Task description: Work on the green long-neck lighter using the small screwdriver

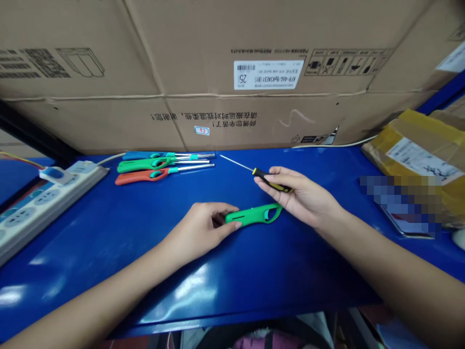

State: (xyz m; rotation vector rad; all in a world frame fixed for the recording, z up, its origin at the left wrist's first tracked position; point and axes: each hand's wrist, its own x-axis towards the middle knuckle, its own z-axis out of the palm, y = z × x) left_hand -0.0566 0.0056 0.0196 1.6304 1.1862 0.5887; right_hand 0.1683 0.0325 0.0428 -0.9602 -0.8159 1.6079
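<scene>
My left hand point(207, 225) is closed on the handle end of a green lighter point(249, 216), thumb along its near side. The lighter's trigger loop points right, toward my right hand, which hides whatever lies beyond the loop. In my right hand point(296, 191) is a black and yellow screwdriver point(271, 179), its thin shaft pointing up and left. Further back on the left lie several long-nosed lighters side by side: a red one point(140, 176), a green one point(140, 166) and blue behind them.
A white power strip point(43, 203) with a plug runs along the left of the blue table point(145, 286). Large cardboard boxes point(203, 48) stand at the back. On the right are a taped parcel point(417, 160) and a partly blurred flat object point(403, 213).
</scene>
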